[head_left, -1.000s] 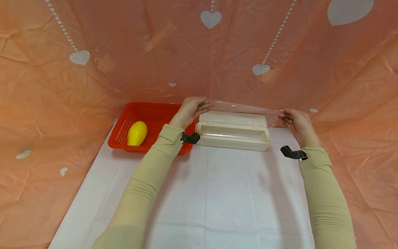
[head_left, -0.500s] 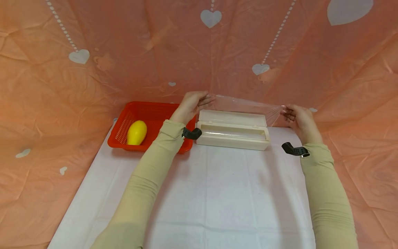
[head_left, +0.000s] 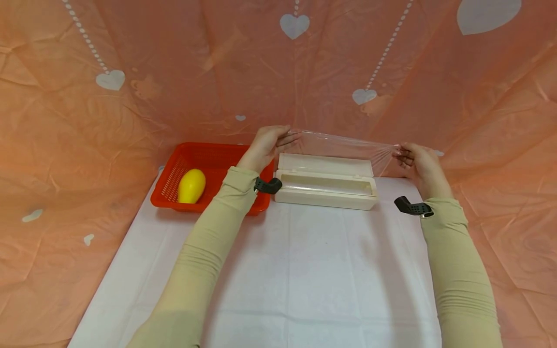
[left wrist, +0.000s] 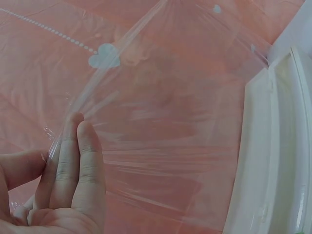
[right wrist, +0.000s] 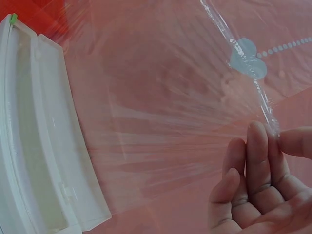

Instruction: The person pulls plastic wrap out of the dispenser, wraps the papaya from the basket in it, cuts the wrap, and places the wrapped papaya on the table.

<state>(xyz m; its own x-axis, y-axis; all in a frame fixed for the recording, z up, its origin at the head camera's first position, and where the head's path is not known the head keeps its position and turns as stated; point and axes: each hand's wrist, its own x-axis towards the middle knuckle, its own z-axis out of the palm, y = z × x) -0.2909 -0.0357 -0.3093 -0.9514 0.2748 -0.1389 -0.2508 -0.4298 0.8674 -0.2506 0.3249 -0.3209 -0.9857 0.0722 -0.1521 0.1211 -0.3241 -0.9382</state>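
A clear sheet of plastic wrap (head_left: 339, 144) stretches between both hands, behind and above a white wrap dispenser box (head_left: 326, 198). The box's lid (head_left: 326, 164) is folded back, and a roll (head_left: 326, 184) shows inside. My left hand (head_left: 267, 145) pinches one corner of the sheet between thumb and index finger, the other fingers fairly straight against the film. At the opposite corner, my right hand (head_left: 417, 162) pinches the gathered edge with thumb and fingertips. In the right wrist view the film (right wrist: 161, 107) runs from the box to the hand with fanned creases.
A red plastic basket (head_left: 161, 195) stands to the left of the box, partly behind the left forearm. In it lies a yellow, mango-shaped thing (head_left: 192, 186). A white cloth (head_left: 313, 270) covers the table, with a pink heart-patterned curtain (head_left: 243, 72) behind.
Both hands have risen slightly away from the box, drawing the plastic wrap higher. Most of this movement came in the first half second. The box and basket have stayed in place.
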